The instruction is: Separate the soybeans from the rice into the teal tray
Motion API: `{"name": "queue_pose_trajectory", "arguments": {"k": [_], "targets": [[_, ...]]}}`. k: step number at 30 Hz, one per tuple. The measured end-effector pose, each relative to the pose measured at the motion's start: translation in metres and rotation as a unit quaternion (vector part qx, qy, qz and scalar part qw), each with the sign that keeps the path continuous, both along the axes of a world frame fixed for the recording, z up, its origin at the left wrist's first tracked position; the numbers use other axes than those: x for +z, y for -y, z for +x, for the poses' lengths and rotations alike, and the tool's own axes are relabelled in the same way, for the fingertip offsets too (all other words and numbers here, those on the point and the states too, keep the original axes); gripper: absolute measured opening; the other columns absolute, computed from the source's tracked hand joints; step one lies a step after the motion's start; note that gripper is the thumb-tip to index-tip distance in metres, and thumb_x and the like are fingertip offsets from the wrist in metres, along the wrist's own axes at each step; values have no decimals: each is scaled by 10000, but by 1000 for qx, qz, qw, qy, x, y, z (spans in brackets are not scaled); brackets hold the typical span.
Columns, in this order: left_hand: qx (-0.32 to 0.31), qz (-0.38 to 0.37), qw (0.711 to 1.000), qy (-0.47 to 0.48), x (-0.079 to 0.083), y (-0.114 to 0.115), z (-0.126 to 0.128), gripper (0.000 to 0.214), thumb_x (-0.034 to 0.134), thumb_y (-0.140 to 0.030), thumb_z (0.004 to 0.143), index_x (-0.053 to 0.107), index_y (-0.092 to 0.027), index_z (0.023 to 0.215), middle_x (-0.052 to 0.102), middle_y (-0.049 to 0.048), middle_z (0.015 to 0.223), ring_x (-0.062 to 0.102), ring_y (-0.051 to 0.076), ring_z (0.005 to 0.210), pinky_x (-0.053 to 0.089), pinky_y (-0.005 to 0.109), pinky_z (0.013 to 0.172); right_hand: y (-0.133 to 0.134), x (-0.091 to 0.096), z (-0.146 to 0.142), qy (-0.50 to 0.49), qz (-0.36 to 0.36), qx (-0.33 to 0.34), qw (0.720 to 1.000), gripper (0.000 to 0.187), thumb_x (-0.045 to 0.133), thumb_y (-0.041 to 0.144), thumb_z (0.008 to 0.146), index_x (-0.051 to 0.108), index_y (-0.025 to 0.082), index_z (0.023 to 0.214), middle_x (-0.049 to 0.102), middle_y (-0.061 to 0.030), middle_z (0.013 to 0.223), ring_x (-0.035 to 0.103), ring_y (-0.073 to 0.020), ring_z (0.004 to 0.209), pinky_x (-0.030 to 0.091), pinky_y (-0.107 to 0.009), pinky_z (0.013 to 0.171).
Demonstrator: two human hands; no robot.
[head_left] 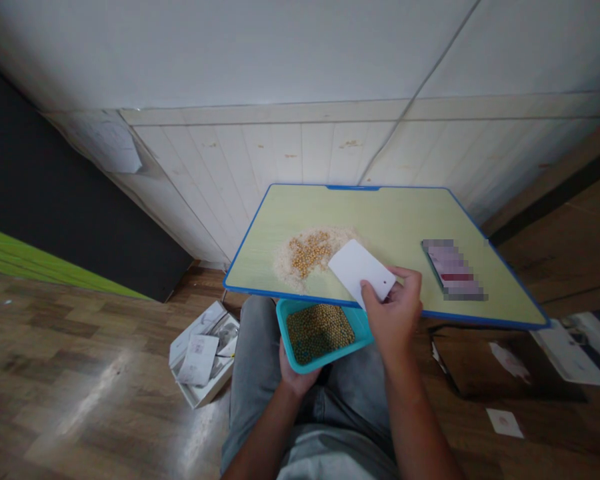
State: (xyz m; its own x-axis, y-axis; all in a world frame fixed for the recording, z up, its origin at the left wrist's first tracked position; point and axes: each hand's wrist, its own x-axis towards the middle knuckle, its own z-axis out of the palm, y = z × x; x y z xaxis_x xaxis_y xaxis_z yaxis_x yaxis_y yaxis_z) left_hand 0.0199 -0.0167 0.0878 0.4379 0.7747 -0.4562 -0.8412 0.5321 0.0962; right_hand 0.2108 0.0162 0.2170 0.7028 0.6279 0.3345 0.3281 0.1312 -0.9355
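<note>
Left hand [296, 375] mostly hidden under teal tray [283, 327]; flat object [454, 269] pixelated.

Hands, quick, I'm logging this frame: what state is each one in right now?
Left hand: closed, holding the teal tray of beans from below.
Right hand: closed, pinching the white card.

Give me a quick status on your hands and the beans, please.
Left grip holds tray of beans at edge of table. Right grip holds white card by the rice-and-bean pile. Phone lies clear, far right.

Grey denim trousers [258, 373], bare forearms [406, 413]
</note>
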Motion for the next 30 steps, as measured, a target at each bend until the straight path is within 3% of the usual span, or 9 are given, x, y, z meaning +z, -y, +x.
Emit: {"name": "queue_pose_trajectory", "arguments": {"k": [3, 9, 14, 19, 22, 30], "targets": [[-1, 15, 1000, 13, -2, 0, 0, 552, 499, -473, 1170, 823, -244, 1555, 766, 105, 1719, 478, 374, 1791, 301, 665, 1510, -2, -1, -3, 10, -27, -6, 1000, 468, 828, 443, 796, 625, 277, 1185, 862, -73, 858, 865, -328, 761, 647, -377, 642], [-16, 72, 996, 52, -9, 1, -4, 576, 478, -462, 1176, 753, -285, 1650, 820, 95, 1649, 477, 349, 1793, 198, 669, 1531, -5, -1, 1, 16, -45, -47, 998, 465, 808, 482, 795, 610, 278, 1162, 857, -91, 875, 860, -342, 792, 665, -421, 715], [-19, 73, 996, 36, -9, 2, -4, 566, 414, -461, 1181, 870, -309, 1480, 875, 63, 1562, 528, 348, 1761, 216, 697, 1520, -8, 3, 8, 27, -57, -81, 995, 468, 803, 478, 758, 611, 277, 1135, 845, -93, 871, 849, -343, 813, 656, -412, 710], [-14, 36, 999, -16, -8, 2, -5, 471, 533, -479, 1132, 950, -296, 1252, 928, 53, 1439, 516, 373, 1763, 275, 668, 1514, -10, 6, 10, 22, -47, -95, 994, 467, 818, 483, 750, 610, 270, 1110, 822, -78, 851, 838, -333, 794, 663, -418, 712], [-2, 9, 998, -60, -2, 2, -3, 443, 567, -489, 1101, 971, -308, 1121, 963, 36, 1317, 538, 384, 1749, 341, 644, 1499, -13, 7, 5, 7, -10, -72, 997, 485, 830, 469, 759, 589, 274, 1131, 844, -82, 896, 853, -316, 808, 667, -389, 689], [-19, 77, 994, -71, 34, 0, 6, 490, 521, -450, 1116, 960, -294, 1267, 912, 38, 1479, 499, 427, 1770, 344, 676, 1484, -17, 4, -12, 8, 12, -11, 1000, 438, 842, 444, 816, 586, 289, 1136, 869, -66, 892, 864, -289, 775, 659, -345, 641]]}}
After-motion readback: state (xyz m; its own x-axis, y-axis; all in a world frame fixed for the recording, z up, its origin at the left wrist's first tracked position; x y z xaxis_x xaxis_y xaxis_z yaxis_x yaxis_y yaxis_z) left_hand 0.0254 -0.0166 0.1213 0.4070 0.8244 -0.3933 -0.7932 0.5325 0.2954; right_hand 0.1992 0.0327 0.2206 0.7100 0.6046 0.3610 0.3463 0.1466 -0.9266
